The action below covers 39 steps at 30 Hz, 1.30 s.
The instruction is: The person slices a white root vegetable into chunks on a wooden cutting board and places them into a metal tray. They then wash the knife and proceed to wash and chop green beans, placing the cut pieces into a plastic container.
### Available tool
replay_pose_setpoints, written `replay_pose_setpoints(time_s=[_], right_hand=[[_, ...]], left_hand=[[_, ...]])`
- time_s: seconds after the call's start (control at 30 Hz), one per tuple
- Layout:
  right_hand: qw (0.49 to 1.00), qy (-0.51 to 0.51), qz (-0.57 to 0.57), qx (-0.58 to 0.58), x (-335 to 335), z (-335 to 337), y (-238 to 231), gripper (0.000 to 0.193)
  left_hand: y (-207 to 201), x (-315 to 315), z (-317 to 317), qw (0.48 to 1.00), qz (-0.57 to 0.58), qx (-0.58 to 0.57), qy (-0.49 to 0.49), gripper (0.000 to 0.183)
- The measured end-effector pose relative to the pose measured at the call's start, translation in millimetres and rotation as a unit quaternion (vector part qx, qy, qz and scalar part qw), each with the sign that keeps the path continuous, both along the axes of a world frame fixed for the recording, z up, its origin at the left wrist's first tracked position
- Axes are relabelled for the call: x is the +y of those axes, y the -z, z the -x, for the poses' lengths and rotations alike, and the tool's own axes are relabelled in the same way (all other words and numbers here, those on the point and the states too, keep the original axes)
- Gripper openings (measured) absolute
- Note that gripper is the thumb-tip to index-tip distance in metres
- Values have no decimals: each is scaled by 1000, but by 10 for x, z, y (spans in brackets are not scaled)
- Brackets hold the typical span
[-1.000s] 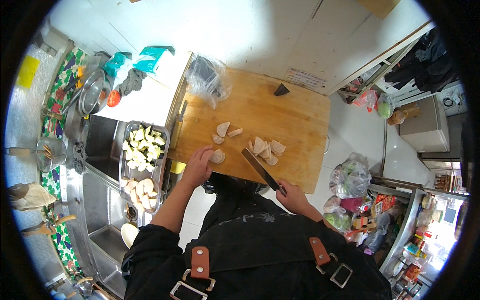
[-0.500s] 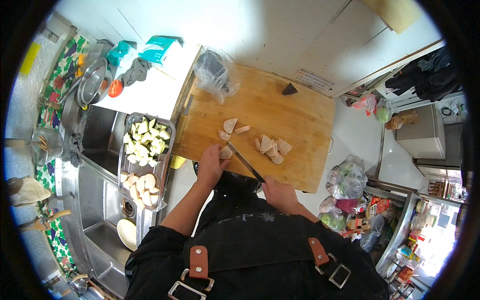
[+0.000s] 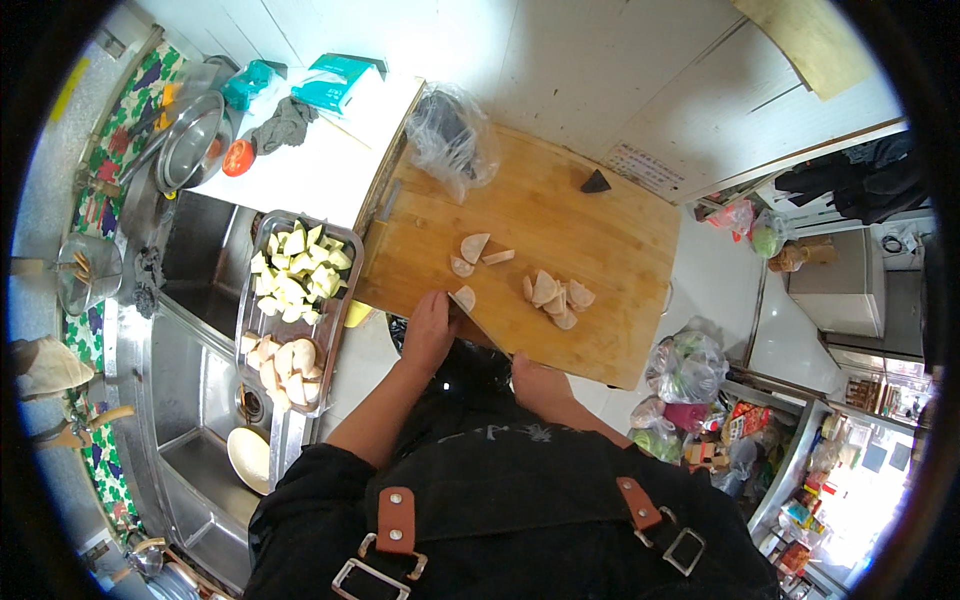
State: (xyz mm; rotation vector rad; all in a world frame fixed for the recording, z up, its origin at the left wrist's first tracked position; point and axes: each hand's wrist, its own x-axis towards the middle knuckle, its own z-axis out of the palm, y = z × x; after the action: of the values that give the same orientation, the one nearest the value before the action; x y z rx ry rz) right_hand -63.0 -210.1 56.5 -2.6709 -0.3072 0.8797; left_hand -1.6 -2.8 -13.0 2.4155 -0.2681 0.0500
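Observation:
My right hand is closed round the handle of a kitchen knife at the front edge of the wooden cutting board. The blade slants away to the left, its far end beside my left hand. That hand is curled closed at the board's front edge; whatever its fingers hold is hidden. A pale slice lies just beyond the blade's end. Farther back rest a few more pale slices, and a small pile of slices sits to the right.
A metal tray at left holds pale green chunks and pale pieces, beside a steel sink. On the board's far side lie a plastic bag and a dark wedge. Bagged goods stand at right.
The view has shifted a little, moving the board slightly right in the picture. The knife's blade has turned and drawn nearer my left hand. The slices keep their places on the board.

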Motion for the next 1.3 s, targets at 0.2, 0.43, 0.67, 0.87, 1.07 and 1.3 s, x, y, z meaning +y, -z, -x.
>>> replay_pose_setpoints(time_s=[0.2,0.43,0.67,0.87,1.07,1.3], right_hand=[[998,45,-29,38,-37,-197,-144,21],[965,151,-208,54,-342,-172,-215,26],[777,291,-469,303,-174,-317,-605,17],[803,328,-448,217,-354,-299,-598,16],[831,399,-383,64,-873,-86,-379,17],[749,565,-345,16,-1444,442,34,24]], left_hand=[[-104,-43,-5,999,-2,43,-28,41],[221,81,-250,535,770,326,-121,31],[-679,109,-363,396,860,303,-111,31],[-1227,1185,-32,765,563,225,-218,32],[-850,2440,284,948,-121,-17,-295,19],[-1150,1565,-46,957,-57,-156,-238,22]])
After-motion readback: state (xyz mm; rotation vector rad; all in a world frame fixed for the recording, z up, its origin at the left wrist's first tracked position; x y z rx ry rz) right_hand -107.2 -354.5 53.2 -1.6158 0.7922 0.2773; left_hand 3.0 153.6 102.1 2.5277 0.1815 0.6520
